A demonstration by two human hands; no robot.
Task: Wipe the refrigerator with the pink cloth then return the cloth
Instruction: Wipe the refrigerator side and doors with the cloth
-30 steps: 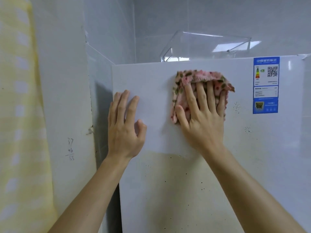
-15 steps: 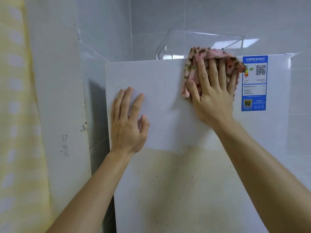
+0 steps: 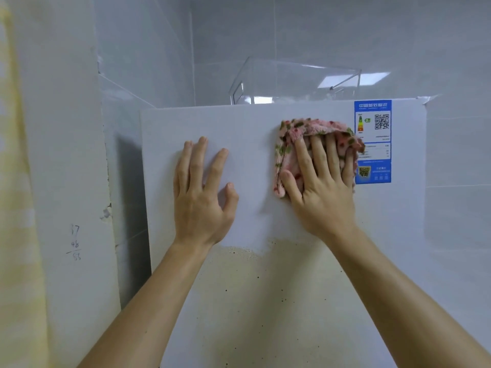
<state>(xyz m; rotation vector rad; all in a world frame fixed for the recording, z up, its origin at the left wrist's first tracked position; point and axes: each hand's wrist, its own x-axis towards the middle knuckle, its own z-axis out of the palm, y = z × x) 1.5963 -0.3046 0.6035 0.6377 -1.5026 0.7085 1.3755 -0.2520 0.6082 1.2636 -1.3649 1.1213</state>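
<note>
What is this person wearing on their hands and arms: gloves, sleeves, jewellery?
Nothing that shows. The left hand and right hand are bare, with no gloves, rings or watch. Both forearms are uncovered down to the picture's lower edge; no sleeve is in view.

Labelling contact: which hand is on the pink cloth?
The right hand presses the pink cloth against the refrigerator, beside the blue label; the left hand lies flat on bare door.

The middle of the pink cloth [image 3: 287,144] is buried under the right hand [image 3: 321,189], and it covers the left edge of the blue label [image 3: 377,168] on the fridge [image 3: 265,301]. The label's small print is too tiny to read. The fridge runs off the bottom edge, and the yellow fabric [image 3: 16,235] far left of the fridge is blurry and cropped.
</note>
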